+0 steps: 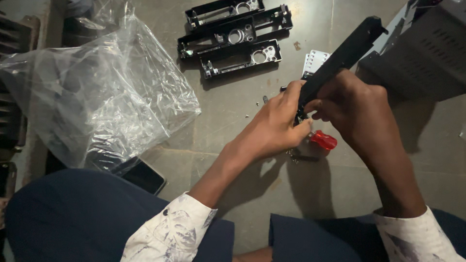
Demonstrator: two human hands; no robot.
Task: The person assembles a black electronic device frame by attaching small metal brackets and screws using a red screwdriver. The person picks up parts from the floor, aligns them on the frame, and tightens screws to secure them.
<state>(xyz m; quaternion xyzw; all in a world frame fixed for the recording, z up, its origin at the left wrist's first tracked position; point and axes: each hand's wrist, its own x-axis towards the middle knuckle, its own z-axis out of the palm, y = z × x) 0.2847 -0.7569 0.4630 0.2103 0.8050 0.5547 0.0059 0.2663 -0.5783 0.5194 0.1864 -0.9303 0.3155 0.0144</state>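
Both hands gripping black frame [340, 60]: right hand [357, 104] closing round it to steady, left hand [276, 123] pinching lower end; red screwdriver [323, 140] lying just below frame.

Single head cam, looks steeply down, close on hands [310, 116] over floor [242, 97].

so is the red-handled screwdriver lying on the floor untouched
No, the red-handled screwdriver is gripped in the left hand, beside the long black plastic frame held by the right hand.
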